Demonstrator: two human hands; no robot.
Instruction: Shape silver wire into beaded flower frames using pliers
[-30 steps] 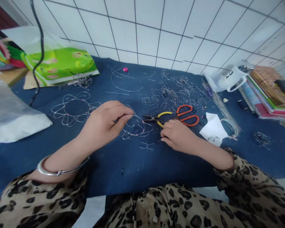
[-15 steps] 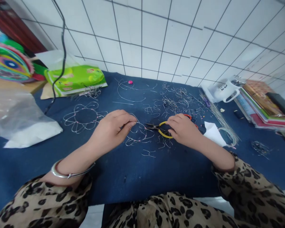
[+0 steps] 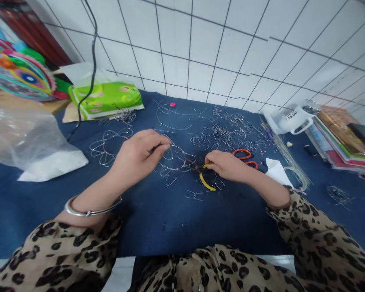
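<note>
My left hand (image 3: pixel 141 156) pinches the edge of a wire flower frame (image 3: pixel 177 168), a ring of thin silvery wire with loops and small pink marks. My right hand (image 3: pixel 226 164) is closed around the upper yellow handle of the pliers (image 3: pixel 207 183). The lower handle swings free of the fingers, so the handles stand apart. The pliers' dark jaws are at the right side of the ring; whether they touch it, I cannot tell. A similar looped wire flower (image 3: pixel 105 151) lies left of my left hand, partly hidden by it.
Red-handled scissors (image 3: pixel 242 154) lie just beyond my right hand. Tangled wire pieces (image 3: pixel 223 132) spread behind. At the left are a green packet (image 3: pixel 106 99) and a plastic bag (image 3: pixel 33 142); at the right, a white mug (image 3: pixel 298 119), books (image 3: pixel 337 140) and white paper (image 3: pixel 276 170).
My right hand has shifted left and now holds only the upper handle; the pliers' handles have spread apart. The wire frame has turned a little in my left hand. The view has shifted slightly.
</note>
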